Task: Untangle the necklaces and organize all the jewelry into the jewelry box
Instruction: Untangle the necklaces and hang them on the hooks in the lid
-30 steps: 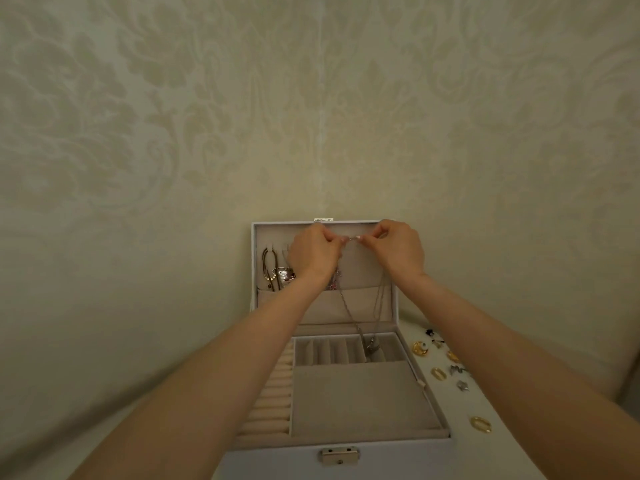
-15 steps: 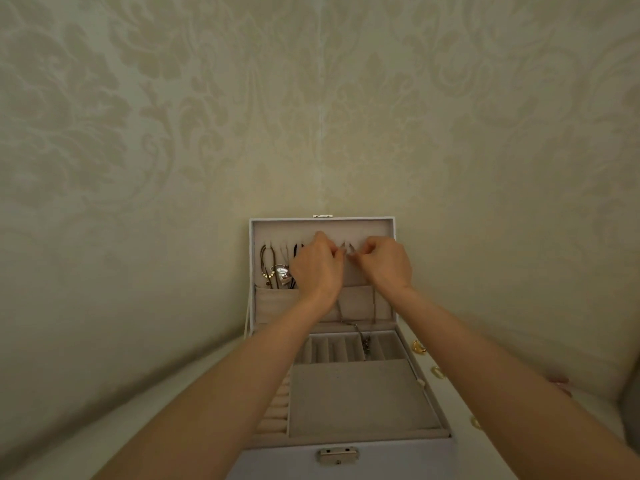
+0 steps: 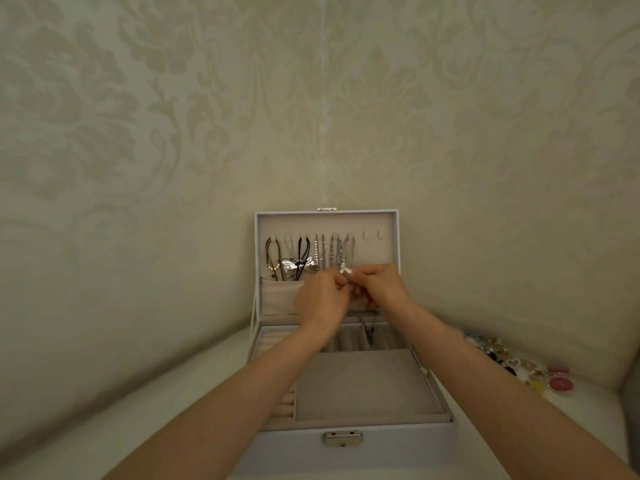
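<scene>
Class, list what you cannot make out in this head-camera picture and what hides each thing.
1. Head view: the clasp of the necklace, covered by the fingers of the left hand and right hand.
2. Head view: lower ends of the hung chains, behind the hands and lid pocket.
3. Head view: loose jewelry on the right, too blurred and small to identify.

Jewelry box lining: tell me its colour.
The lining is plain beige; the jewelry box shell is white. The head view shows it best.

left hand (image 3: pixel 322 301), right hand (image 3: pixel 382 289) lowered, necklaces (image 3: pixel 333 252) uncovered
</scene>
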The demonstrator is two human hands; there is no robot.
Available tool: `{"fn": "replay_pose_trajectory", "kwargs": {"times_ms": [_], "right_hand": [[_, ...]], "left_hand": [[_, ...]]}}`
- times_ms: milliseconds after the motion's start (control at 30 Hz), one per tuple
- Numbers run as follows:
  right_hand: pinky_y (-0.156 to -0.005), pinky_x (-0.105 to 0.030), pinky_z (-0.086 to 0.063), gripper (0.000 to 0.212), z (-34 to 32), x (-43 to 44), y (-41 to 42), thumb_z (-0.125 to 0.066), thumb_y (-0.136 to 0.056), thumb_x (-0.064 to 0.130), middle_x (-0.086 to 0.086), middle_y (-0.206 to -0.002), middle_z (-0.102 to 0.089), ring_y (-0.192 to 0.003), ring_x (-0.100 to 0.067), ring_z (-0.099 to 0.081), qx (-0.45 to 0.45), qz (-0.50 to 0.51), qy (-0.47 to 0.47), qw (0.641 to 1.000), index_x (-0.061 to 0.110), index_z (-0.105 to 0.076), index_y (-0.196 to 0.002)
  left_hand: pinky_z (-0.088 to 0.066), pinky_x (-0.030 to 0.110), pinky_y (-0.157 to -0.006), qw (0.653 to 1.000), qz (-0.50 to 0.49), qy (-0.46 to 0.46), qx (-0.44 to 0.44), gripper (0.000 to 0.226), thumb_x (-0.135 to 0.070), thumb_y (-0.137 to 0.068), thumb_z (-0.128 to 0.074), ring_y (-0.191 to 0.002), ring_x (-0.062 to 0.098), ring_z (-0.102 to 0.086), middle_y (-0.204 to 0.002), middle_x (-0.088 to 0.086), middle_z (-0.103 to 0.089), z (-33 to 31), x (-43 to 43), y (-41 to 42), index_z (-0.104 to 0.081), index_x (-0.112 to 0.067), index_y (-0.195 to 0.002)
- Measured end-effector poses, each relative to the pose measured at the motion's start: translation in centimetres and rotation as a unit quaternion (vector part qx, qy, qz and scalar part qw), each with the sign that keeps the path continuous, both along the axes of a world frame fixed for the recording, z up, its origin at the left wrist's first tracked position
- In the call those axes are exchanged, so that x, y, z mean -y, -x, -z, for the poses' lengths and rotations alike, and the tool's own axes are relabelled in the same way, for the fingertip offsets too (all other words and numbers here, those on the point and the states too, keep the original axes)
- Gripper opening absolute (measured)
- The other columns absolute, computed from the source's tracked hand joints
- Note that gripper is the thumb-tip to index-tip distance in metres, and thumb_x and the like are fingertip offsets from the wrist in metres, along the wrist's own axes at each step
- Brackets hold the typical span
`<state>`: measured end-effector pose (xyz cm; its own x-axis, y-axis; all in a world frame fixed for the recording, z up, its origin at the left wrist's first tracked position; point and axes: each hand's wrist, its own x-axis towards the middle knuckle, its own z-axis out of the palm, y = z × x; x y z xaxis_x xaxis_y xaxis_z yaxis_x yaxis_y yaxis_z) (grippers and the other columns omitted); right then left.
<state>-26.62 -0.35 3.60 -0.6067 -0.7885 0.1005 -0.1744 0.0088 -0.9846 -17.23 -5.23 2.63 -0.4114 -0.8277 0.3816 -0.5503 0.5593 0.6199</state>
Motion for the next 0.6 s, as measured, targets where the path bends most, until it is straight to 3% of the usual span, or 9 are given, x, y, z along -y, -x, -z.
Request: {"fn": "replay_pose_trajectory", "kwargs": {"times_ms": [133, 200, 267, 333, 433, 600], "right_hand": [[-0.033, -0.014, -0.027, 0.027, -0.2, -1.0, -0.4, -0.066, -0.087, 0.02, 0.007, -0.036, -0.047, -0.033, -0.004, -0.037, 0.0, -0.026, -0.025, 0.999, 0.012, -0.062, -0.062], [-0.035, -0.013, -0.029, 0.029, 0.0, -1.3, -0.4, -0.066, -0.087, 0.015, 0.007, -0.036, -0.045, -0.036, -0.006, -0.039, -0.001, -0.019, -0.018, 1.0, 0.011, -0.058, -0.059], [-0.037, -0.013, -0.029, 0.031, 0.3, -1.4, -0.3, -0.067, -0.086, 0.013, 0.006, -0.038, -0.043, -0.037, -0.005, -0.038, -0.023, -0.002, -0.016, 1.0, 0.01, -0.055, -0.057], [-0.04, -0.014, -0.034, 0.032, 0.7, -1.4, -0.3, -0.061, -0.089, 0.009, 0.007, -0.038, -0.047, -0.035, -0.002, -0.043, -0.052, 0.001, -0.03, 0.998, 0.01, -0.055, -0.058], [-0.045, -0.02, -0.046, 0.032, 1.1, -1.7, -0.5, -0.054, -0.092, 0.004, 0.001, -0.047, -0.057, -0.04, -0.005, -0.053, -0.09, 0.004, -0.049, 0.995, 0.009, -0.06, -0.061], [-0.043, -0.02, -0.05, 0.026, 0.9, -2.8, 0.3, -0.059, -0.091, 0.008, -0.008, -0.056, -0.058, -0.035, -0.007, -0.054, -0.145, 0.01, -0.067, 0.987, 0.009, -0.061, -0.065]], "left_hand": [[-0.047, 0.029, -0.07, 0.998, 0.025, 0.048, 0.036, 0.014, -0.03, -0.089, -0.059, -0.093, 0.018, -0.064, -0.094, -0.001, -0.071, -0.2, -0.4, -0.9, -0.072, -0.025, -0.09], [-0.042, 0.027, -0.065, 0.991, 0.008, 0.113, 0.065, 0.018, -0.029, -0.094, -0.052, -0.091, 0.017, -0.062, -0.096, -0.001, -0.069, -0.2, -0.9, -1.4, -0.068, -0.023, -0.099], [-0.038, 0.026, -0.064, 0.979, 0.017, 0.199, 0.025, 0.018, -0.018, -0.094, -0.049, -0.092, 0.017, -0.058, -0.102, 0.001, -0.062, -0.1, -1.6, -1.6, -0.06, -0.017, -0.109], [-0.043, 0.029, -0.066, 0.96, 0.095, 0.263, 0.001, 0.033, -0.001, -0.084, -0.055, -0.096, 0.022, -0.053, -0.105, 0.007, -0.056, 0.1, -1.5, -1.2, -0.059, -0.012, -0.115], [-0.044, 0.034, -0.074, 0.945, 0.166, 0.271, 0.075, 0.039, 0.003, -0.078, -0.058, -0.102, 0.025, -0.048, -0.11, 0.011, -0.049, 0.3, -1.0, -0.5, -0.06, -0.006, -0.116], [-0.036, 0.027, -0.083, 0.942, 0.155, 0.271, 0.125, 0.045, 0.004, -0.081, -0.052, -0.111, 0.022, -0.043, -0.122, 0.009, -0.042, 1.3, 0.0, -0.6, -0.052, -0.006, -0.124]]}}
